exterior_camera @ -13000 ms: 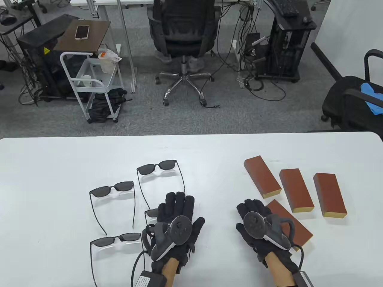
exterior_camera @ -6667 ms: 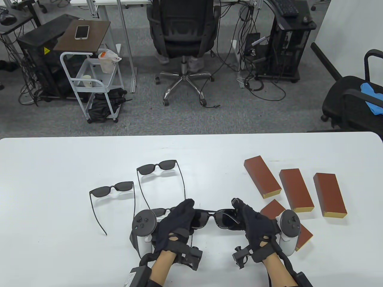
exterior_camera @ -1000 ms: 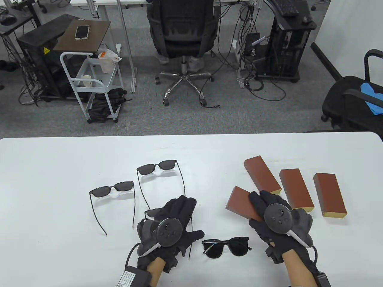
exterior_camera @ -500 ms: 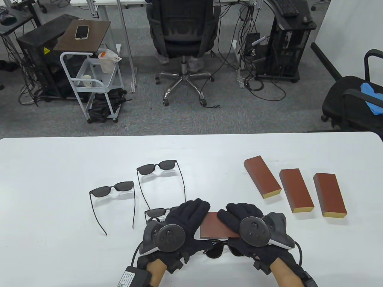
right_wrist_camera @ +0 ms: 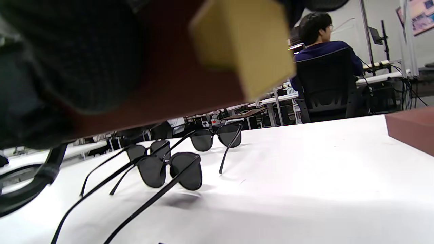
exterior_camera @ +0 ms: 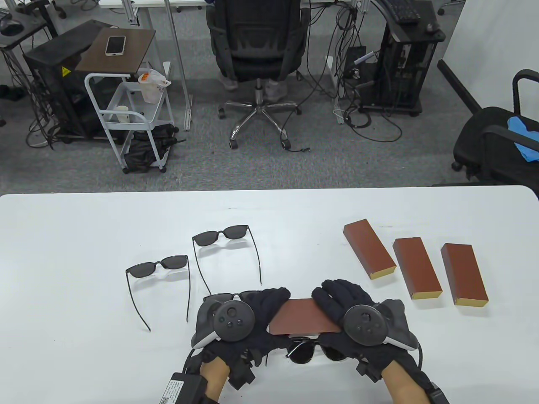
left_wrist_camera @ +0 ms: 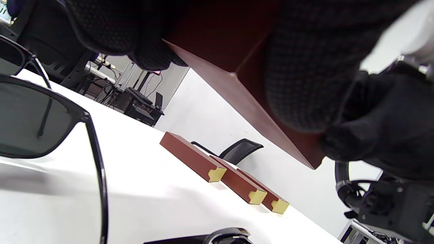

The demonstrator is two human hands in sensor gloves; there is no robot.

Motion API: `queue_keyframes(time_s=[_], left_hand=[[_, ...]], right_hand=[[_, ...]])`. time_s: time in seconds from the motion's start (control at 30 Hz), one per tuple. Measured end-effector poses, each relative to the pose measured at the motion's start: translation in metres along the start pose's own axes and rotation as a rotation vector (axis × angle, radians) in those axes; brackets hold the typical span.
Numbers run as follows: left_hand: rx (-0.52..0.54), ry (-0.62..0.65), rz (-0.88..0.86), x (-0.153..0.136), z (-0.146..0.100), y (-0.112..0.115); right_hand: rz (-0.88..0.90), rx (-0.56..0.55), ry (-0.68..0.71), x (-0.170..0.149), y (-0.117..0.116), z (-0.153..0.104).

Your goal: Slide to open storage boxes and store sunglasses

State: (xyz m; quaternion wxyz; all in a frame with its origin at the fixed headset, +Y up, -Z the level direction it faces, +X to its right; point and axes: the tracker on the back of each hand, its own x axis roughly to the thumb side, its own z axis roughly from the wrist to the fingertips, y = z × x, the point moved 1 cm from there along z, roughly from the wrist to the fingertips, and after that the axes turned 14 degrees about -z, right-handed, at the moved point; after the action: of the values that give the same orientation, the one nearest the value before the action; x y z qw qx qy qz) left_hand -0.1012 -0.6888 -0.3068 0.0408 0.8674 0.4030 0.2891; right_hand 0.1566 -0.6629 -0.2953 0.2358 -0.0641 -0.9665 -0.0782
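Both hands hold one brown storage box (exterior_camera: 303, 316) level above the table, near its front edge. My left hand (exterior_camera: 269, 301) grips its left end and my right hand (exterior_camera: 337, 296) its right end. The right wrist view shows the box's yellow inner end (right_wrist_camera: 244, 44) at the sleeve's mouth. Folded black sunglasses (exterior_camera: 311, 352) lie on the table just under the box. Three more pairs lie open to the left: one (exterior_camera: 221, 236) at the back, one (exterior_camera: 158, 266) further left, one (exterior_camera: 219, 299) partly behind my left hand.
Three closed brown boxes (exterior_camera: 369, 249) (exterior_camera: 417, 267) (exterior_camera: 464, 273) lie side by side at the right of the white table (exterior_camera: 84, 235). Beyond the far edge stand office chairs, a cart and cables. A seated person (right_wrist_camera: 322, 34) shows in the right wrist view.
My right hand carried the brown box from the right to the centre, over the folded sunglasses. My left hand left the table and took hold of the box's left end.
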Motion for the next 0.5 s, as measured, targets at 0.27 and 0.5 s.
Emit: queue_keyframes(time_s=[0.27,0.5], left_hand=[[-0.016,-0.027,-0.069,-0.008,-0.002,-0.011],[-0.004,-0.019,-0.102,-0.011,-0.002,-0.013]], right_hand=[[0.172,0.036,-0.028,-0.022,-0.009,-0.002],[0.342,0.021,-0.047,-0.03,-0.012,-0.001]])
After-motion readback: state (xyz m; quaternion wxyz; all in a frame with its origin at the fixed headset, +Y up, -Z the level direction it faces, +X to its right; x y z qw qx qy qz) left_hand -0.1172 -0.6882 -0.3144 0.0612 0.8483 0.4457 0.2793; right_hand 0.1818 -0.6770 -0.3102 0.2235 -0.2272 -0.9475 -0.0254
